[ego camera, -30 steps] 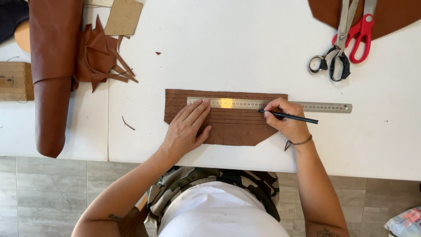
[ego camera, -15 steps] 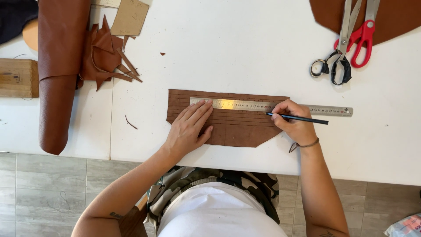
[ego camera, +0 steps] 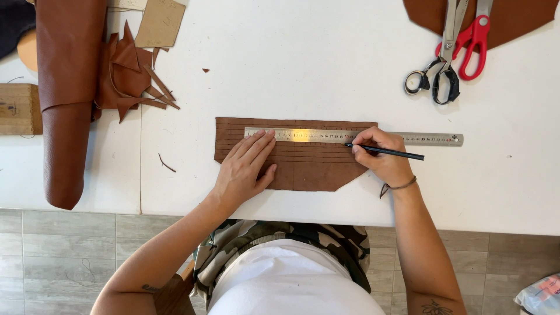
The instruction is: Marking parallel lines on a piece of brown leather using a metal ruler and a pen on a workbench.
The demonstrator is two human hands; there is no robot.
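Note:
A brown leather piece (ego camera: 309, 169) with several ruled lines lies flat on the white table (ego camera: 291, 58). A long steel ruler (ego camera: 431, 139) rests across its upper part and sticks out to the right. My left hand (ego camera: 245, 166) presses flat on the leather, fingertips on the ruler's left end. My right hand (ego camera: 379, 154) holds a black pen (ego camera: 391, 152), its tip against the ruler's lower edge near the leather's right side.
A roll of brown leather (ego camera: 64, 99) and leather scraps (ego camera: 128, 76) lie at the left, beside a wooden block (ego camera: 17, 108). Two pairs of scissors, one grey (ego camera: 440, 70) and one red-handled (ego camera: 475, 41), lie at the top right on another leather sheet (ego camera: 513, 17).
My right hand with the pen has slid to the right along the ruler. My left hand stays pressed on the leather and ruler.

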